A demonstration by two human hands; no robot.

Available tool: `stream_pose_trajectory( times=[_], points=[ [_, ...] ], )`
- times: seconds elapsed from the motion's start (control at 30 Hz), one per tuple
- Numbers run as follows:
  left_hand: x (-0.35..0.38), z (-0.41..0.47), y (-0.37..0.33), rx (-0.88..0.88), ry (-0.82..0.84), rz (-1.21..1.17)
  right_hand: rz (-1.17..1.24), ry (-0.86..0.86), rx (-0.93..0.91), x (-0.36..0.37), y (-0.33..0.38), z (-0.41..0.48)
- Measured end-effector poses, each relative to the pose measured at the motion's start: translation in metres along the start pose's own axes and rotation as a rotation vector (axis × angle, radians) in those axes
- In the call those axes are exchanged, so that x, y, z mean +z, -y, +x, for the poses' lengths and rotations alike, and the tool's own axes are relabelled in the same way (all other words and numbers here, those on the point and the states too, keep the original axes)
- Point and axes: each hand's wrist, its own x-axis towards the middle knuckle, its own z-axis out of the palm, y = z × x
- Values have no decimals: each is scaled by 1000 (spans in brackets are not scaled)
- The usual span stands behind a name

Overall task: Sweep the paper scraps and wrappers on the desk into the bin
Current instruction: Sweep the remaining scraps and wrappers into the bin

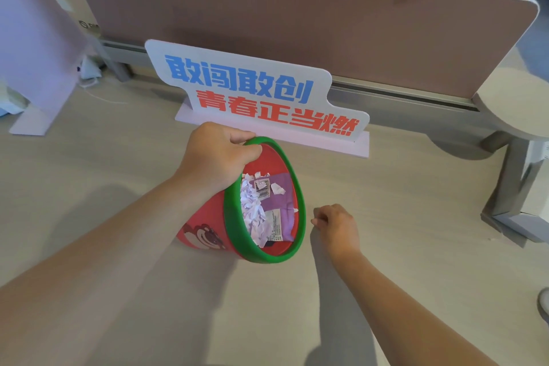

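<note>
A small red bin [208,232] with a green rim and a bear picture lies tilted on the desk, its mouth facing right. My left hand [217,154] grips the top of its rim. Inside the bin lie several white paper scraps [252,208] and purple wrappers [280,202]. One tiny white scrap [295,210] sits at the rim's right edge. My right hand [335,224] rests on the desk just right of the bin's mouth, fingers curled loosely, holding nothing that I can see.
A white sign with blue and red characters [255,92] stands behind the bin. A brown partition [297,15] closes the desk's far edge. A lilac stand [38,68] is at the left. A grey metal bracket [514,202] is at the right.
</note>
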Motion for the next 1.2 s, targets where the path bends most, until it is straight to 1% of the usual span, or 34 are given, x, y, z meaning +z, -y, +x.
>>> stream_pose_trajectory(
  times=[0.23, 0.33, 0.37, 0.4, 0.47, 0.5, 0.53, 0.57, 0.6, 0.63, 0.7, 0.77, 0.83, 0.9, 0.97, 1.0, 1.07, 1.2],
  points=[
    [-4, 2, 2, -17, -16, 3, -178, 7, -17, 2, 3, -5],
    [-6, 1, 2, -33, -19, -9, -224, 52, 10, 2, 11, -3],
    [-6, 1, 2, -35, -19, -15, -192, 65, 57, 0, 13, 0],
    [-7, 0, 3, -35, -16, -22, -108, 55, 120, -5, 17, 1],
    [-8, -2, 4, -26, -6, -27, 148, -40, 213, -19, 35, -3],
    [-9, -3, 5, -19, -1, -22, 258, -119, 196, -26, 49, -9],
    [-10, -4, 6, -12, 3, -14, 324, -182, 138, -34, 68, -17],
    [-10, -5, 6, -5, 6, -6, 378, -200, 61, -40, 88, -26],
    [-10, -5, 5, -2, 6, 1, 426, -168, -29, -43, 109, -36],
    [-11, -6, 5, -2, 5, 5, 424, -105, -127, -42, 126, -45],
    [-11, -8, 3, 4, 12, 3, 319, 19, -307, -30, 149, -57],
    [-12, -10, 1, 20, 26, 0, 284, 34, -414, -19, 150, -59],
    [-13, -12, 1, 32, 31, 2, 364, -77, -358, -23, 139, -60],
    [-16, -12, 4, 33, 35, 8, 452, -211, -206, -31, 123, -59],
    [-18, -13, 7, 39, 46, 0, 534, -254, -17, -38, 101, -58],
    [-18, -14, 8, 48, 49, -6, 557, -257, 42, -42, 93, -59],
    [-18, -17, 8, 67, 53, -24, 575, -242, 76, -45, 85, -61],
    [-19, -22, 7, 81, 53, -42, 584, -162, 25, -42, 111, -64]
  ],
)
